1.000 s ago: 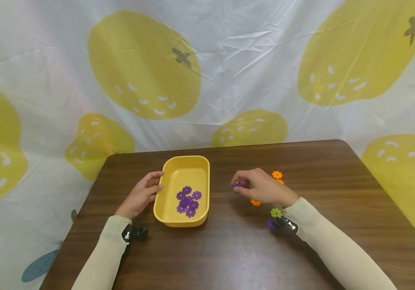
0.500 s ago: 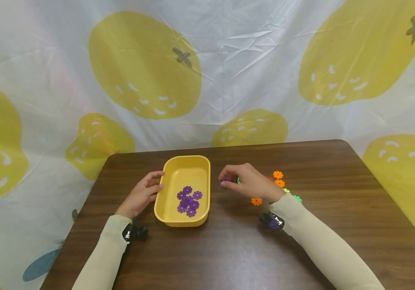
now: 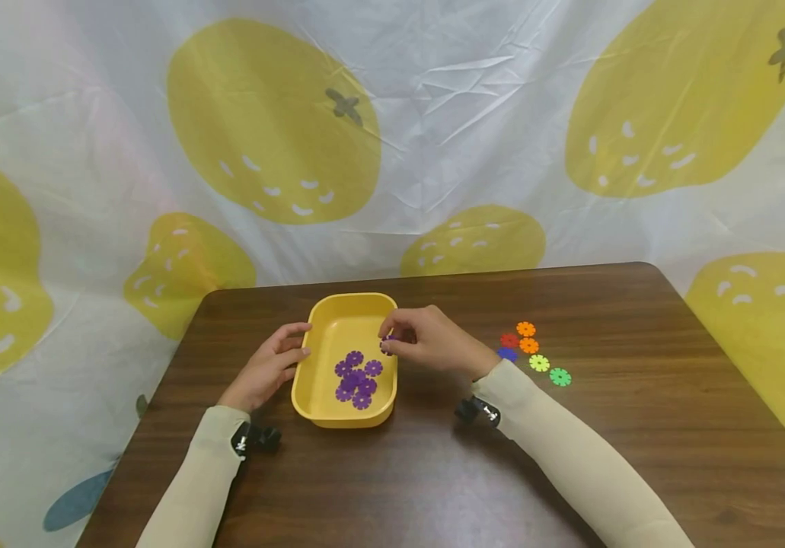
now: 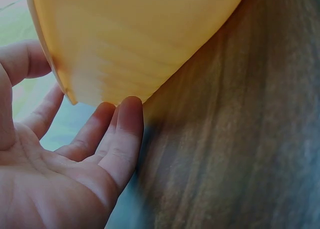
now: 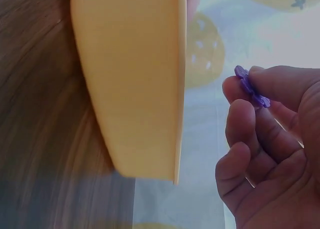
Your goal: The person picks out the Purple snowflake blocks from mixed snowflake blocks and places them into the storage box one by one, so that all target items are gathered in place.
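A yellow plastic basin [image 3: 347,419] stands on the table, with several purple snowflake discs [image 3: 354,380] piled toward its near end. At its left side my left hand [image 3: 263,371] holds the rim, thumb hooked over the edge; in the left wrist view the other fingers [image 4: 125,129] lie against the outer wall. My right hand [image 3: 433,342] is over the basin's right rim. Between thumb and index finger it pinches a purple snowflake disc [image 5: 250,89], seen nearly edge-on in the right wrist view.
To the right lie loose discs on the brown table [image 3: 639,426]: two orange [image 3: 525,329], one red [image 3: 509,340], one blue [image 3: 507,355], one yellow [image 3: 539,363] and one green [image 3: 560,377]. A lemon-print curtain [image 3: 474,137] hangs behind the table.
My right hand has carried the purple disc left, from beside the loose discs to the basin's right rim. Its forearm now covers the nearer orange disc. My left hand has stayed on the basin.
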`<action>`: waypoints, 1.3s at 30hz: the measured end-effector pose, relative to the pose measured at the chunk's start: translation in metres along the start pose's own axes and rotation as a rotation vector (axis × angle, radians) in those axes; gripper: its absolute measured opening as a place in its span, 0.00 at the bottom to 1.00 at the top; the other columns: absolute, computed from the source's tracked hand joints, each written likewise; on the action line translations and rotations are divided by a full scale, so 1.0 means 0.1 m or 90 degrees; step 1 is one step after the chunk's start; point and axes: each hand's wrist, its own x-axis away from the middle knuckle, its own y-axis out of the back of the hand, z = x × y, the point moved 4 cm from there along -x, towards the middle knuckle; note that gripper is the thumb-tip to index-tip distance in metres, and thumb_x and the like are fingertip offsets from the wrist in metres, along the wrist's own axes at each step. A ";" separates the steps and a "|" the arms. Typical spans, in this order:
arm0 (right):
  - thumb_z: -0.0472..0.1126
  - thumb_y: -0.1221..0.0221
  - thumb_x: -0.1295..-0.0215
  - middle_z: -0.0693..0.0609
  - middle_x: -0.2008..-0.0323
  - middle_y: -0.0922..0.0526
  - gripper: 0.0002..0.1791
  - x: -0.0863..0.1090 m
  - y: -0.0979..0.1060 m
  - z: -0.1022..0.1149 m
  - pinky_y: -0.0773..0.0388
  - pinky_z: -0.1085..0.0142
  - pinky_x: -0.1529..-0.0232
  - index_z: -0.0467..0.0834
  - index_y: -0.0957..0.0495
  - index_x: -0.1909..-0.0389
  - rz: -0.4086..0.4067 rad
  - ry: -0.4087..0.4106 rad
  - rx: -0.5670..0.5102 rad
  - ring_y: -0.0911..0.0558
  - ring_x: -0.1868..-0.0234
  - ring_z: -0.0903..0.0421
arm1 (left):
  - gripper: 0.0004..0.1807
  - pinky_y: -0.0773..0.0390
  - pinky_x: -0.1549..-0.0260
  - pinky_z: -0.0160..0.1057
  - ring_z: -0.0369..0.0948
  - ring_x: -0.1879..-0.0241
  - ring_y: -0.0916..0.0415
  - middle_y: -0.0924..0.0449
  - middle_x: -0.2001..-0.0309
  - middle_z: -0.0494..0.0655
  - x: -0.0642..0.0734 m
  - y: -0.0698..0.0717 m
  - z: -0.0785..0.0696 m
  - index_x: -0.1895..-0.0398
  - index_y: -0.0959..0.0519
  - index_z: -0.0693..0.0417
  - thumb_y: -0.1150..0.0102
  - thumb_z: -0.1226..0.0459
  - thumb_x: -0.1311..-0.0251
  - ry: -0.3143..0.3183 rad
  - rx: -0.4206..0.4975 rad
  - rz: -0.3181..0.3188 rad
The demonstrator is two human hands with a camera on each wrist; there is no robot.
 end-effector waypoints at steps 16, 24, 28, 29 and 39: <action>0.44 0.33 0.27 0.59 0.65 0.11 0.03 -0.40 -0.25 0.00 0.15 0.69 0.59 0.50 0.17 0.59 0.018 -0.041 -0.034 0.15 0.64 0.64 | 0.30 0.14 0.44 0.43 0.49 0.37 0.22 0.33 0.27 0.64 0.00 0.01 0.02 0.23 0.36 0.49 0.42 0.65 0.24 -0.004 0.009 0.011; 0.41 0.32 0.28 0.56 0.63 0.11 0.03 -0.55 -0.40 -0.18 0.16 0.70 0.58 0.47 0.16 0.58 0.043 -0.039 -0.016 0.15 0.63 0.64 | 0.30 0.14 0.44 0.43 0.51 0.36 0.23 0.33 0.27 0.63 0.00 -0.01 0.03 0.22 0.36 0.47 0.42 0.64 0.23 0.010 0.008 0.010; 0.40 0.32 0.28 0.55 0.61 0.10 0.04 -0.59 -0.45 -0.21 0.16 0.70 0.56 0.46 0.15 0.56 0.073 -0.038 0.016 0.16 0.62 0.63 | 0.30 0.14 0.44 0.44 0.51 0.36 0.22 0.33 0.27 0.64 0.01 0.00 0.03 0.22 0.37 0.48 0.43 0.65 0.23 0.008 0.011 0.015; 0.40 0.32 0.28 0.55 0.61 0.11 0.04 -0.59 -0.46 -0.22 0.16 0.70 0.55 0.46 0.15 0.56 0.082 -0.037 0.023 0.16 0.62 0.63 | 0.30 0.13 0.44 0.44 0.51 0.36 0.22 0.33 0.27 0.64 0.01 0.00 0.03 0.22 0.37 0.49 0.43 0.65 0.23 0.004 0.012 0.016; 0.41 0.31 0.29 0.59 0.66 0.13 0.03 -0.60 -0.57 -0.20 0.17 0.71 0.63 0.47 0.14 0.59 0.160 -0.049 0.094 0.17 0.68 0.64 | 0.30 0.14 0.44 0.44 0.50 0.36 0.22 0.34 0.27 0.63 0.00 0.00 0.03 0.22 0.38 0.48 0.42 0.65 0.23 0.001 0.011 0.020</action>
